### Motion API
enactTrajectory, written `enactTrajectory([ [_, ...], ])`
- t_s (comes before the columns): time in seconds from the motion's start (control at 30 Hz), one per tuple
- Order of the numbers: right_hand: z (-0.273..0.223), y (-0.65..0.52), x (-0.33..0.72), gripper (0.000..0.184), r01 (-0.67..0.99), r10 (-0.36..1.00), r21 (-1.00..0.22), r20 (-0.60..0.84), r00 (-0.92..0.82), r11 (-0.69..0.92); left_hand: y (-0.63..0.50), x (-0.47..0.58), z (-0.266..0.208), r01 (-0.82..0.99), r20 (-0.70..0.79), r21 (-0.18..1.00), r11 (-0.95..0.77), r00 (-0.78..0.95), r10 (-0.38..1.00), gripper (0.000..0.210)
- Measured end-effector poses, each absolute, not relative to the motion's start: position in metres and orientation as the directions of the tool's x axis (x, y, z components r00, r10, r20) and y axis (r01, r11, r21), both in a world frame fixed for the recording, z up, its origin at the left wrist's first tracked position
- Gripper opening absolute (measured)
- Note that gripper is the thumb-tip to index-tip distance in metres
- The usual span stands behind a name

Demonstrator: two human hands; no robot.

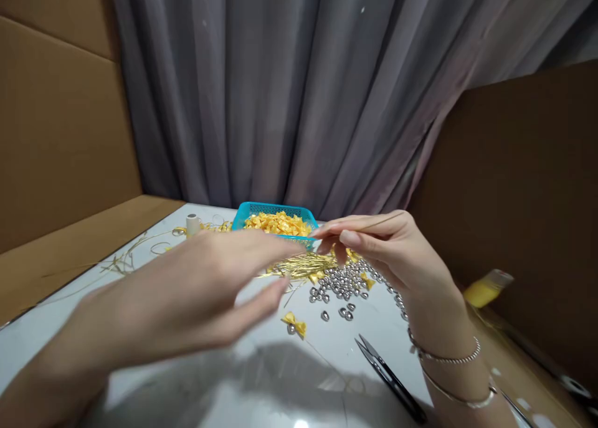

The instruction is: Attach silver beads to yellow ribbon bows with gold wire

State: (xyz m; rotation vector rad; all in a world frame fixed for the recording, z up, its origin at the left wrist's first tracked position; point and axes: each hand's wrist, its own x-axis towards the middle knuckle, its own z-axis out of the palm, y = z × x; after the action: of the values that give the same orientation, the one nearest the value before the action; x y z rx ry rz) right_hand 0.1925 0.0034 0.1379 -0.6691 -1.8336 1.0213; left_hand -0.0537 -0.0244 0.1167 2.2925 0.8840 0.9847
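Observation:
My left hand (187, 291), blurred by motion, reaches in from the left with its thumb and fingers apart and nothing visible between them. Fingertips and thumb of my right hand (374, 241) are pinched together; a thin strand (385, 220) lies along its fingers, its far end too fine to follow. Below the hands a small yellow bow (295, 324) rests on the table beside a silver bead (291, 329), with a fine thread trailing from it. Behind them are a bundle of gold cords (303, 266) and a heap of silver beads (343, 281).
A blue basket (242, 215) full of yellow bows stands at the back. Black thread snips (390, 375) lie open-bladed at the front right. A thread spool (192, 223) and loose gold cords (124, 260) are on the left. Cardboard walls (60, 116) flank the white table; a grey curtain (261, 91) hangs behind.

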Motion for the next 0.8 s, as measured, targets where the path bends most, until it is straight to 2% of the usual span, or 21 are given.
enactTrajectory([
  [0.07,0.14,0.002,0.196,0.012,-0.031,0.737,-0.855,0.465,-0.491,0.518,-0.007,-0.037,0.128,0.441,0.458,0.533,-0.722,0.567,0.685,0.046],
  [0.1,0.14,0.001,0.197,0.011,-0.059,0.716,-0.852,0.472,-0.514,0.519,0.003,-0.03,0.132,0.447,0.409,0.536,-0.717,0.605,0.683,0.051],
  [0.17,0.14,0.002,0.2,0.01,-0.089,0.684,-0.853,0.47,-0.558,0.514,0.02,-0.022,0.135,0.381,0.329,0.635,-0.672,0.653,0.682,0.051],
  [0.23,0.14,0.003,0.202,0.01,-0.075,0.677,-0.868,0.435,-0.593,0.491,0.033,-0.021,0.135,0.227,0.263,0.804,-0.549,0.693,0.672,0.037],
  [0.3,0.14,0.005,0.203,0.012,-0.048,0.69,-0.885,0.394,-0.607,0.463,0.039,-0.025,0.134,0.126,0.193,0.906,-0.404,0.726,0.66,0.026],
  [0.47,0.139,0.007,0.202,0.014,0.0,0.707,-0.91,0.322,-0.63,0.414,0.036,-0.03,0.133,-0.116,0.203,0.978,-0.175,0.737,0.645,0.016],
  [0.63,0.141,0.003,0.199,0.015,0.064,0.679,-0.922,0.233,-0.696,0.382,0.034,-0.027,0.13,-0.052,0.164,0.981,-0.189,0.745,0.646,0.019],
  [0.8,0.141,0.007,0.205,0.016,-0.046,0.622,-0.92,0.3,-0.723,0.39,0.033,-0.03,0.132,-0.018,0.217,0.958,-0.285,0.694,0.686,0.028],
])
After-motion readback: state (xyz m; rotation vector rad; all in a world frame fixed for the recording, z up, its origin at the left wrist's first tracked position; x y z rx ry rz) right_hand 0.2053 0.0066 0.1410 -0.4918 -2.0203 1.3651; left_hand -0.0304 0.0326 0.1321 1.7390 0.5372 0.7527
